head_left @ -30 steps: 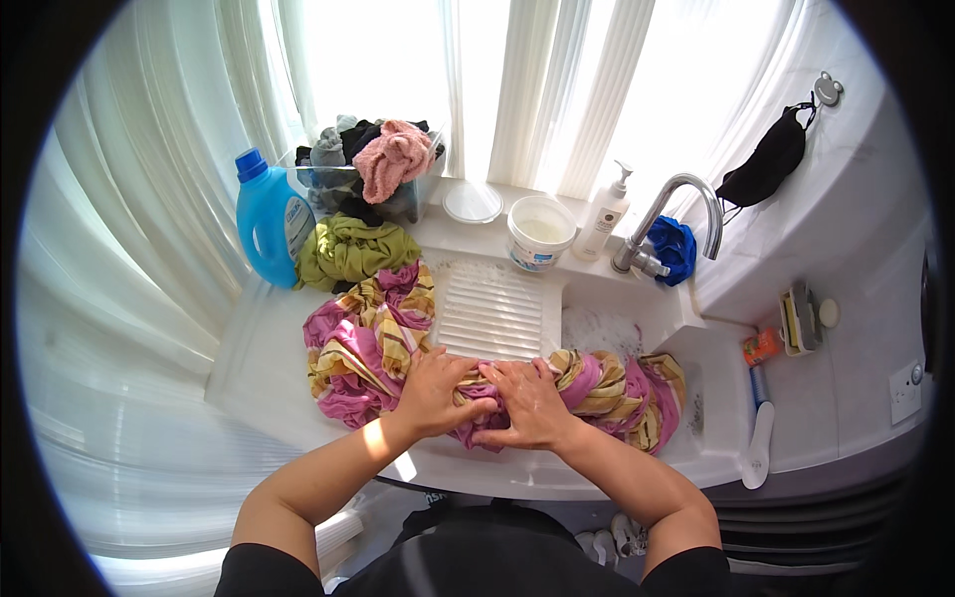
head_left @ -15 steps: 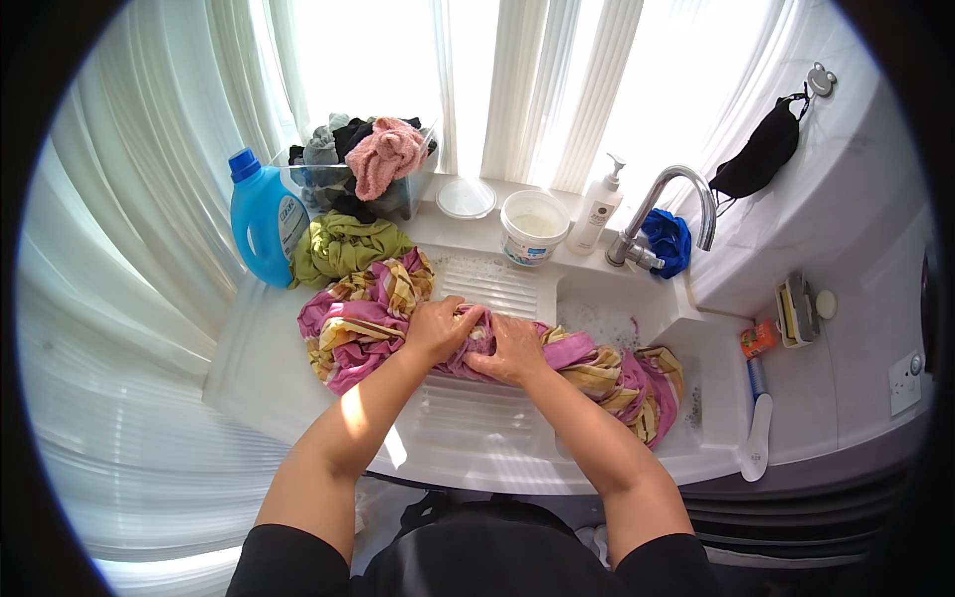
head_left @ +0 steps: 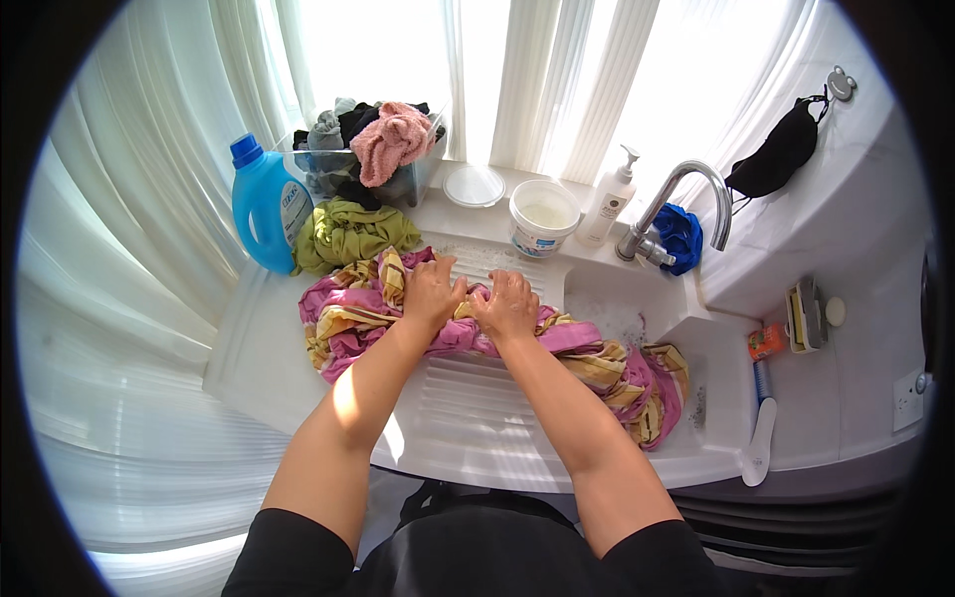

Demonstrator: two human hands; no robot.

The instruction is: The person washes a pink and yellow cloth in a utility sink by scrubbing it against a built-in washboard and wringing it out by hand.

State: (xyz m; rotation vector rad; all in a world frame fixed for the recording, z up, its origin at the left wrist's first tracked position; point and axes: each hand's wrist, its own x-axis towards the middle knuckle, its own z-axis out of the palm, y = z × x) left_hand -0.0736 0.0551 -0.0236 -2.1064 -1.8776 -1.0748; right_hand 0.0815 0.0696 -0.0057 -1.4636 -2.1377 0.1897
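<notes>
White ribbed washboard [head_left: 468, 398], striped cloth [head_left: 587, 353] lying left-right, left hand [head_left: 431, 292], right hand [head_left: 507, 303], grips seemingly pressed flat

A wet pink-and-yellow striped cloth [head_left: 497, 333] lies bunched across the ribbed washboard [head_left: 477, 398], trailing toward four o'clock into the sink.
</notes>
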